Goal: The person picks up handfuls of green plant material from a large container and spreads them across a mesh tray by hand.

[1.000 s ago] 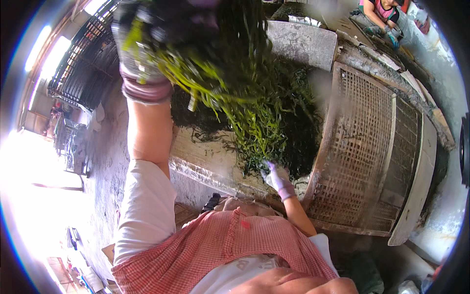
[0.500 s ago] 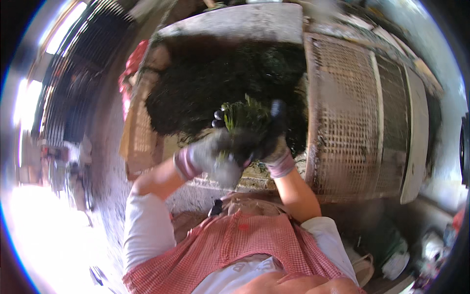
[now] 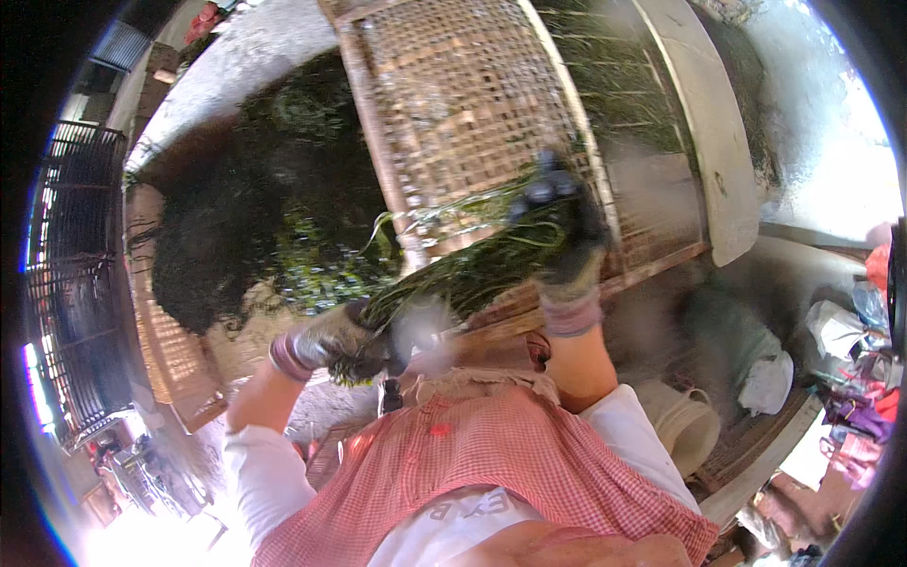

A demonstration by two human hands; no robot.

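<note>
Woven tray (image 3: 453, 85) (leaf heap (image 3: 255, 227) on it)

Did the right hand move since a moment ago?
Yes. The right hand went up and to the right, from beside the left hand to over the woven basket, pulling green stems.

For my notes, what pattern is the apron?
Red-and-white check apron, clearest in the head view.

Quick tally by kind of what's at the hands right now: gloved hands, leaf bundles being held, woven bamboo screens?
Gloved hands: 2, left hand and right hand
Bundle of green leaves held between both: 1
Woven bamboo screen: 1
Heap of dark green leaves: 1
Total: 5
</note>
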